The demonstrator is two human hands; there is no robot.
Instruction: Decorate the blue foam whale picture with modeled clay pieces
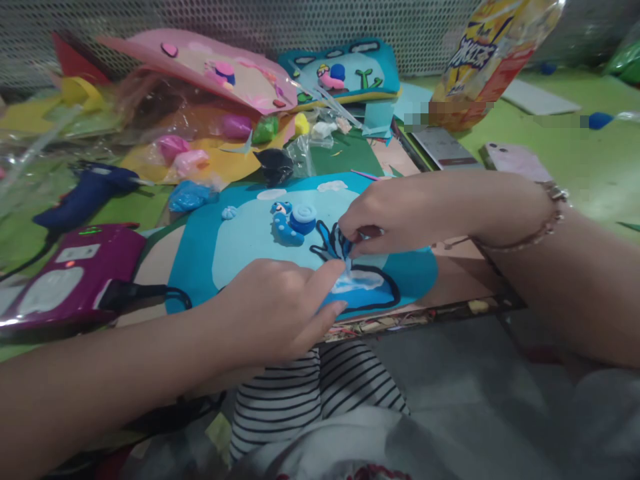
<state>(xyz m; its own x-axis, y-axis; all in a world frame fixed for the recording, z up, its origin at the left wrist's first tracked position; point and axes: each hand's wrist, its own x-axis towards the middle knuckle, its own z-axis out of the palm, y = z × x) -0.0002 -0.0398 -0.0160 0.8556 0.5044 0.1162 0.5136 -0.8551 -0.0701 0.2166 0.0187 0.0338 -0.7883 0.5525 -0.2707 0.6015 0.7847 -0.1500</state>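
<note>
Wears striped trousers below the near edge of the blue board. Extends the left hand's index finger to the foot of the black-edged plant on that board, with thumb held apart below; could smear the white patch by dragging either fingertip. Could also snag the black cable of the purple power unit with the left forearm, jolting the board. Seems to pinch the leaves between the right hand's thumb and index finger; cannot tell the exact contact because of blur. Might flatten soft-looking leaves by squeezing, or skew them by pulling against the left fingertip. Risks denting the blue snail, just beyond, with a stray knuckle. Farther off, could scorch the bagged blue lump with the glue gun, if hot.
</note>
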